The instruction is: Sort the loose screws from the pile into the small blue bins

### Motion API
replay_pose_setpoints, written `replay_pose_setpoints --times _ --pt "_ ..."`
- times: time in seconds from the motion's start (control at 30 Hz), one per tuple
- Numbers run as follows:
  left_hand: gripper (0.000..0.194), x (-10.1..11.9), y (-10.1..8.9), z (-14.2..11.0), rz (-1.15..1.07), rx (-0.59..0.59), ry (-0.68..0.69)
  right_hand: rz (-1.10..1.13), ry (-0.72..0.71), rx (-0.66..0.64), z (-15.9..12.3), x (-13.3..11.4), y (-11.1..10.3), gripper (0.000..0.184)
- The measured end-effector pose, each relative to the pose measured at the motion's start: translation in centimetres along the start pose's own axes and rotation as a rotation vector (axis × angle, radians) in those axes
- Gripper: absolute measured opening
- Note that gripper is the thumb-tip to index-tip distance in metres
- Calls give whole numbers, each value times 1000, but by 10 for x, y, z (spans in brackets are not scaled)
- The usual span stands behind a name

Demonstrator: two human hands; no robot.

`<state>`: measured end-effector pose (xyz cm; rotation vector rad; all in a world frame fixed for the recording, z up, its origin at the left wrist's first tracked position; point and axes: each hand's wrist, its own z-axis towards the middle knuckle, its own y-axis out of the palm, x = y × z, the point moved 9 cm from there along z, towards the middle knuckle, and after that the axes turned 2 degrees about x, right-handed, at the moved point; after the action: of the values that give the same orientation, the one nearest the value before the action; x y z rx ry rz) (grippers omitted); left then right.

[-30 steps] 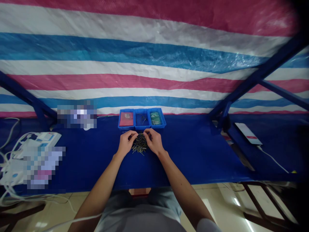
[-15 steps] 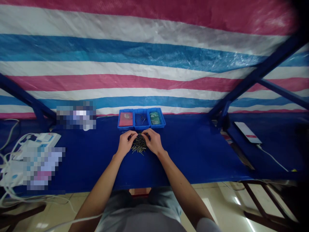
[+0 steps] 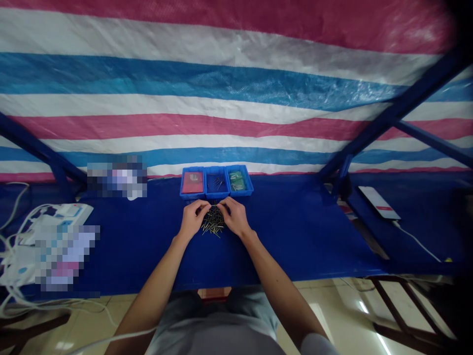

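A heap of small dark pins or screws (image 3: 213, 223) lies on the blue table (image 3: 295, 231) in front of me. My left hand (image 3: 192, 220) rests at the heap's left side with its fingers curled and pinched over the far edge. My right hand (image 3: 234, 217) sits at the right side, fingers also curled and pinched toward the left hand. What the fingertips hold is too small to make out. Just beyond the hands stand three small blue bins: one with a red item (image 3: 192, 183), one with a few dark pins (image 3: 216, 182), one with green items (image 3: 238, 181).
A striped red, white and blue tarpaulin (image 3: 221, 98) hangs behind the table. White power strips and cables (image 3: 48, 222) lie at the left. A phone with a cable (image 3: 378, 202) lies at the right beside blue frame bars (image 3: 369, 138).
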<state>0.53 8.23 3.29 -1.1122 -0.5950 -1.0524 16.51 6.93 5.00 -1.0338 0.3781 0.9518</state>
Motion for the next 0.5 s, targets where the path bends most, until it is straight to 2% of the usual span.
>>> replay_pose_setpoints --times 0.27,0.5 --pt "26 7 1 -1 13 -21 31 -44 16 -47 0 0 4 39" --pt "24 9 1 -1 15 -26 41 -38 19 -67 -1 1 10 38"
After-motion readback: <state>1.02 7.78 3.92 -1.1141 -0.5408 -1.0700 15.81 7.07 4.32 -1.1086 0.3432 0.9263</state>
